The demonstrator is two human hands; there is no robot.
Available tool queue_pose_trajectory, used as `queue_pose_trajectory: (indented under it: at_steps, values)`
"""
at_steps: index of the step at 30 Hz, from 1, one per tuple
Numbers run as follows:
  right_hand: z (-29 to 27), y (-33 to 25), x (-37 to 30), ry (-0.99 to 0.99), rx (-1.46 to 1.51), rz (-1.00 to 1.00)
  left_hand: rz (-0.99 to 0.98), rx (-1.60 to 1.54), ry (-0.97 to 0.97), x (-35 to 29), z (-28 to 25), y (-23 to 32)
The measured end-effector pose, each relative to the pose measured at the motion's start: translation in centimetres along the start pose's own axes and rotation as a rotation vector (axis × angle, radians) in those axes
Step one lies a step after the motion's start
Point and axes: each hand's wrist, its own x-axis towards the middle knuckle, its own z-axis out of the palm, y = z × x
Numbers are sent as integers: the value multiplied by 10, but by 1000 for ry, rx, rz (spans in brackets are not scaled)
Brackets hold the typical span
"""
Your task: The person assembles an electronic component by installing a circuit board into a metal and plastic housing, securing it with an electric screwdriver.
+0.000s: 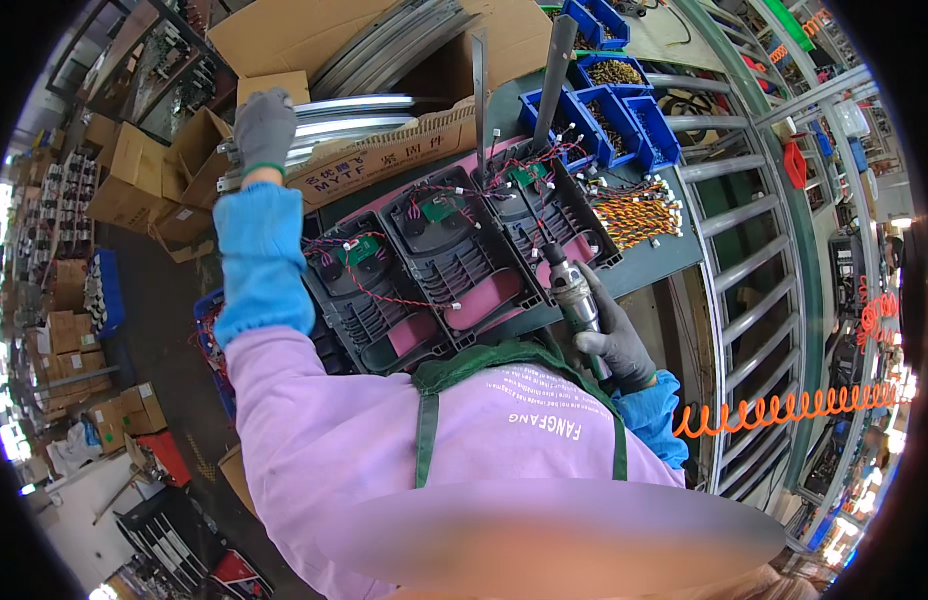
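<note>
My grey-gloved right hand (621,338) clasps a silver cylindrical metal driver (574,298) whose tip, if swung, could snag red-and-black wires (557,152) on the black plastic housings (439,240) leftward, while my left hand (265,130), its grip unclear, meets shiny metal strips (352,122).

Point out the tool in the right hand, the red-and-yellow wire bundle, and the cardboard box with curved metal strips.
Tool (577,303): head view, on its metal body.
Wire bundle (634,219): head view, mid-strands.
Cardboard box (396,160): head view, near wall.
</note>
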Motion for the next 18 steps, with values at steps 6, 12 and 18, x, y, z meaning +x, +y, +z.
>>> queue_pose_trajectory:
  at_steps: [6, 12, 18]
  values:
    - [-1, 4, 5, -9, 1, 1, -12, 156, -465, 49, 24, -29]
    - [-7, 13, 4, 26, -71, -32, 239, 160, -224, 39, -4, -4]
    - [-6, 8, -4, 9, -85, 5, 338, -127, -431, 39, -44, 1]
